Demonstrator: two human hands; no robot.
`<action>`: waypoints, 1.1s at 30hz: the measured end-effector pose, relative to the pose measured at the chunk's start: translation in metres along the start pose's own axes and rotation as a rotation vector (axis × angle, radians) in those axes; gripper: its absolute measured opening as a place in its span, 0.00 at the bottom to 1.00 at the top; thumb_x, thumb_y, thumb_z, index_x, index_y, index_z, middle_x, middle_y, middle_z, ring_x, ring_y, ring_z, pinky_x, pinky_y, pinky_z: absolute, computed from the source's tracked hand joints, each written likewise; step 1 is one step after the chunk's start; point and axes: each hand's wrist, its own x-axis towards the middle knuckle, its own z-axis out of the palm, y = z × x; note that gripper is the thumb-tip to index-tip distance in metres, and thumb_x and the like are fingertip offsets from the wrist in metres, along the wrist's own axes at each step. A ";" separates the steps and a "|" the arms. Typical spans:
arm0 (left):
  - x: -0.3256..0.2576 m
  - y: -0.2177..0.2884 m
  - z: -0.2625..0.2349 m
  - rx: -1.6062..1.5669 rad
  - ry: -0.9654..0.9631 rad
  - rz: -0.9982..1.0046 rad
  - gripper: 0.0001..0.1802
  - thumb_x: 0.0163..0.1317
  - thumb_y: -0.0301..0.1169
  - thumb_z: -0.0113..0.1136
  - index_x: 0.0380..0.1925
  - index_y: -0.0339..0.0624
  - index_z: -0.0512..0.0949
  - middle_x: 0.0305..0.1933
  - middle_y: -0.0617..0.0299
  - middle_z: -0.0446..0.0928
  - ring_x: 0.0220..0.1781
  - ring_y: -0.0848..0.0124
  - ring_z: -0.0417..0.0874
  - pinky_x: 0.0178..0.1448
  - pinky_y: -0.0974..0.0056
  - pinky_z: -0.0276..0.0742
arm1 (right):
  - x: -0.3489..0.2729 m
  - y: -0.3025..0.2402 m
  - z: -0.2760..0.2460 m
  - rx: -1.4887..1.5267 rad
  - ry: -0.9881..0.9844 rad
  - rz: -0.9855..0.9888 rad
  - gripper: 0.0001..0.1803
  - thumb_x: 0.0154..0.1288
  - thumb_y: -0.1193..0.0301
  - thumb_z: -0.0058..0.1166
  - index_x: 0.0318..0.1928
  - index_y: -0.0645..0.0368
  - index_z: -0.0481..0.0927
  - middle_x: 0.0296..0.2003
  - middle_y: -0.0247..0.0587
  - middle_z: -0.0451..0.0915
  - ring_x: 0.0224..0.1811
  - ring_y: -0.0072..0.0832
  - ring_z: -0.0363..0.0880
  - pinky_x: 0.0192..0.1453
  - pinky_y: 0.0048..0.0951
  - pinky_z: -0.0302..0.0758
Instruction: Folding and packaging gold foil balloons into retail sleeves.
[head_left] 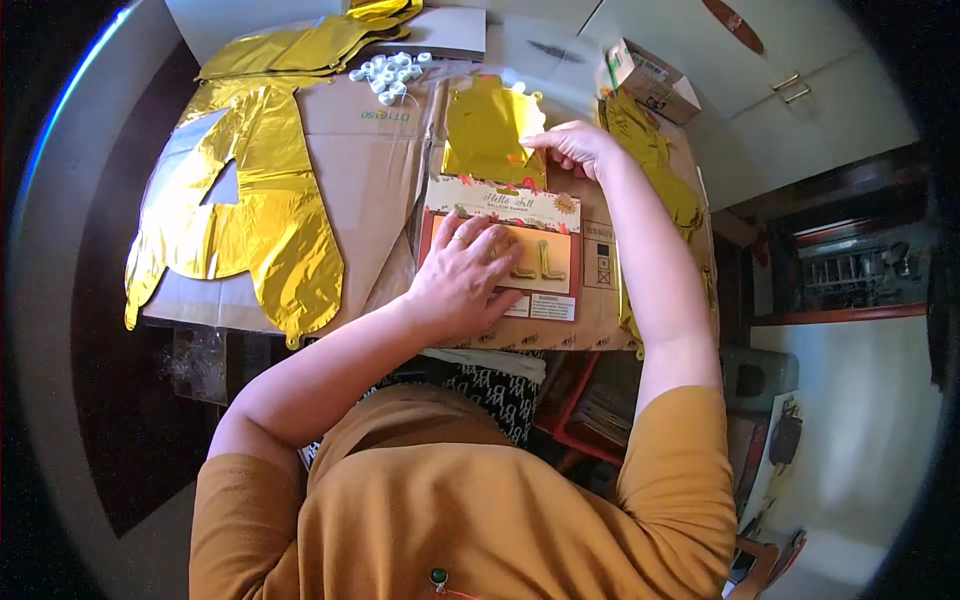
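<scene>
While the left hand (462, 272) is pressing flat, fingers spread, on the printed card pack (505, 250), the right hand (577, 146) is pinching the edge of a gold foil sheet (487, 133) sticking out of the pack's top.

Pack is sitting at frame centre on a flattened cardboard sheet (370, 150). Large gold foil balloon (255, 215) is lying to its left; small white clips (391, 72) are clustered at upper centre, small carton box (652, 80) is sitting upper right, more gold foil (655, 160) is running down the right edge.
</scene>
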 end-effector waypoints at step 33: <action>0.034 -0.070 -0.044 -0.778 0.486 -0.314 0.16 0.65 0.33 0.50 0.48 0.36 0.73 0.52 0.48 0.73 0.56 0.59 0.73 0.63 0.57 0.67 | -0.104 0.067 0.054 -0.645 0.193 -1.107 0.24 0.48 0.78 0.61 0.50 0.62 0.81 0.55 0.51 0.81 0.60 0.45 0.79 0.64 0.41 0.78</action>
